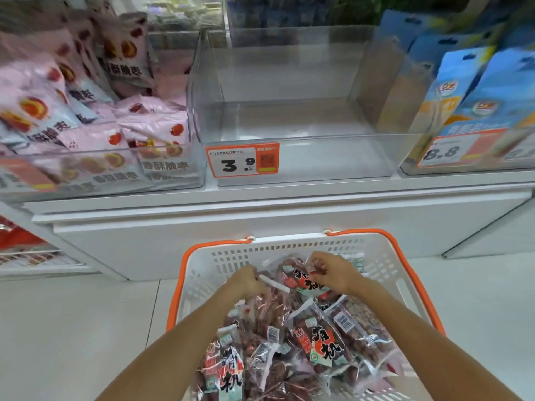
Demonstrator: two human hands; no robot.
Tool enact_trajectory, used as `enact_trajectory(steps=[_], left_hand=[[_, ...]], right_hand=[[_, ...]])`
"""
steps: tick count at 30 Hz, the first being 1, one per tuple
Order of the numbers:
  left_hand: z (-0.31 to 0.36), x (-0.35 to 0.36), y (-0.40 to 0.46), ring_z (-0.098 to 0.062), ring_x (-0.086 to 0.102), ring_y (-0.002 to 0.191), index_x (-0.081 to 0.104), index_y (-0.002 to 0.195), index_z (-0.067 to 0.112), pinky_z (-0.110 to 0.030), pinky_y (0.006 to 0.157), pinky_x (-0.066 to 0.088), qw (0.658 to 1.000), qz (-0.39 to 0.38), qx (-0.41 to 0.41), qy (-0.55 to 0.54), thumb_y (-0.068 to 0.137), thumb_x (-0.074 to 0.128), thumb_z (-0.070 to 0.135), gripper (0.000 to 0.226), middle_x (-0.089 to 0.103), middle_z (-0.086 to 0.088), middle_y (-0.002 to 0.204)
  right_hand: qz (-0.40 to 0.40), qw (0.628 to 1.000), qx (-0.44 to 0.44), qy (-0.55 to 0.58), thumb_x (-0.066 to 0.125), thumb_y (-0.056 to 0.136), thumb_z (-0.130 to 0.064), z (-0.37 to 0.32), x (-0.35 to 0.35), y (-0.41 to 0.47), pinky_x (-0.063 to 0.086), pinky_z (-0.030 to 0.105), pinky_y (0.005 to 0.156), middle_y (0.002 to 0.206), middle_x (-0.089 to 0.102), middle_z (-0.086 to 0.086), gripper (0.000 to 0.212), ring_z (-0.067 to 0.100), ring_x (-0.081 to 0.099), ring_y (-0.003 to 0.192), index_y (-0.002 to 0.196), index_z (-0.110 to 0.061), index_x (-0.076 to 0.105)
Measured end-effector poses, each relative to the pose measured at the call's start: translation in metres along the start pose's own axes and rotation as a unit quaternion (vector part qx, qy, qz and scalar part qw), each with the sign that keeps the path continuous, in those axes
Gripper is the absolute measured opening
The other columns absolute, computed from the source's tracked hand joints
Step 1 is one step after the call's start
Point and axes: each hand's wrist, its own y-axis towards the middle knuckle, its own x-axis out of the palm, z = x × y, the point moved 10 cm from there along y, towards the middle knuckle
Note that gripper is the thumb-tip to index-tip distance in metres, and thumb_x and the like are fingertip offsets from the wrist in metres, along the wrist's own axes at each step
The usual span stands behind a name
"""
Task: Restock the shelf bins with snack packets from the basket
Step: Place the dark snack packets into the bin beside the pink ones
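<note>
Both hands reach into the white basket (405,273) with orange handles on the floor, near the shelf. The left hand (246,280) curls its fingers round the white edge of a snack packet (275,285); the right hand (333,273) pinches the packet (298,277) with a red label. More clear packets of red fruit fill the basket. Above, the middle clear bin (289,157) carries a 3.9 price tag (241,160), between pink bags (139,134) left and blue packs (474,91) right

Quantities in view: one white basket (399,273) with two orange handles (176,287); three clear shelf bins (292,157); two price tags (242,160) legible; two hands (246,282). Snack packets (315,340) overlap; exact count indeterminate.
</note>
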Motion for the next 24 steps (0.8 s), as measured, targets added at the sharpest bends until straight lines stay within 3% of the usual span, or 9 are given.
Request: enact_trajectory(steps=[1,3,4,6,9,12,17,21,24], left_hand=[[0.005,-0.002,-0.003,-0.003,0.049,0.071,0.031,0.144,0.004,-0.013,0.059,0.044,1.000,-0.014,0.001,-0.002,0.086,0.067,0.014,0.068,0.052,-0.006,0.126],[0.016,-0.010,-0.011,-0.019,0.057,0.107,0.022,0.147,0.004,-0.028,0.088,0.051,1.000,-0.025,0.019,0.006,0.084,0.070,0.015,0.080,0.036,-0.013,0.147],[0.020,-0.014,-0.018,-0.027,0.050,0.123,0.021,0.148,0.005,-0.036,0.101,0.045,0.999,-0.029,0.028,0.000,0.084,0.070,0.017,0.081,0.031,-0.013,0.151],[0.025,-0.019,-0.031,-0.029,0.042,0.132,0.021,0.148,0.006,-0.039,0.107,0.040,0.997,-0.057,0.039,-0.031,0.084,0.071,0.026,0.083,0.029,-0.011,0.152],[0.038,-0.030,-0.056,-0.023,0.043,0.130,0.023,0.149,0.010,-0.035,0.106,0.041,0.990,-0.084,0.072,-0.088,0.083,0.071,0.038,0.086,0.035,-0.007,0.149],[0.053,-0.053,-0.085,-0.019,0.046,0.127,0.030,0.146,0.013,-0.032,0.104,0.041,0.978,-0.064,0.117,-0.162,0.086,0.066,0.038,0.074,0.045,-0.006,0.143],[0.065,-0.099,-0.132,-0.016,0.057,0.113,0.041,0.138,0.017,-0.027,0.086,0.047,0.962,-0.016,0.188,-0.199,0.087,0.066,0.035,0.060,0.061,-0.004,0.124],[0.070,-0.124,-0.159,-0.014,0.059,0.106,0.050,0.124,0.026,-0.035,0.093,0.048,0.945,0.011,0.246,-0.214,0.089,0.065,0.028,0.038,0.062,0.002,0.119],[0.083,-0.143,-0.182,-0.013,0.057,0.109,0.051,0.122,0.028,-0.029,0.090,0.048,0.932,0.037,0.293,-0.211,0.089,0.064,0.026,0.036,0.060,0.003,0.120]], right_hand=[[0.011,1.000,0.005,0.029,0.067,0.087,-0.023,-0.002,-0.006,-0.004,0.041,0.028,0.092,0.116,0.063,0.003,0.021,0.022,0.057,0.110,0.105,-0.017,0.058],[0.023,0.994,0.011,0.107,0.067,0.087,-0.018,-0.009,-0.016,-0.015,0.043,0.039,0.101,0.111,0.061,0.006,0.026,0.026,0.057,0.112,0.111,-0.013,0.058],[0.024,0.989,0.015,0.143,0.067,0.087,-0.016,-0.015,-0.020,-0.025,0.042,0.042,0.103,0.112,0.060,0.008,0.031,0.026,0.056,0.113,0.116,-0.011,0.057],[0.017,0.980,0.032,0.196,0.065,0.088,-0.015,-0.027,-0.027,-0.040,0.042,0.039,0.103,0.120,0.057,0.007,0.037,0.021,0.052,0.116,0.123,-0.009,0.054],[-0.019,0.970,0.049,0.238,0.062,0.091,-0.018,-0.055,-0.041,-0.063,0.043,0.025,0.091,0.116,0.052,-0.002,0.037,0.012,0.048,0.112,0.126,-0.015,0.049],[-0.030,0.953,0.054,0.297,0.059,0.093,-0.020,-0.083,-0.051,-0.083,0.046,0.017,0.082,0.109,0.055,-0.005,0.035,0.013,0.051,0.106,0.123,-0.022,0.042],[0.003,0.941,0.023,0.338,0.065,0.089,-0.024,-0.123,-0.059,-0.093,0.046,0.025,0.092,0.133,0.054,0.004,0.047,0.017,0.052,0.121,0.132,-0.017,0.047],[0.028,0.951,-0.018,0.309,0.064,0.088,-0.032,-0.158,-0.074,-0.104,0.042,0.030,0.099,0.121,0.056,-0.006,0.028,0.013,0.052,0.115,0.112,-0.029,0.050],[0.076,0.951,-0.067,0.293,0.061,0.089,-0.037,-0.181,-0.101,-0.113,0.045,0.017,0.082,0.111,0.055,-0.016,0.038,0.005,0.054,0.104,0.124,-0.030,0.047]])
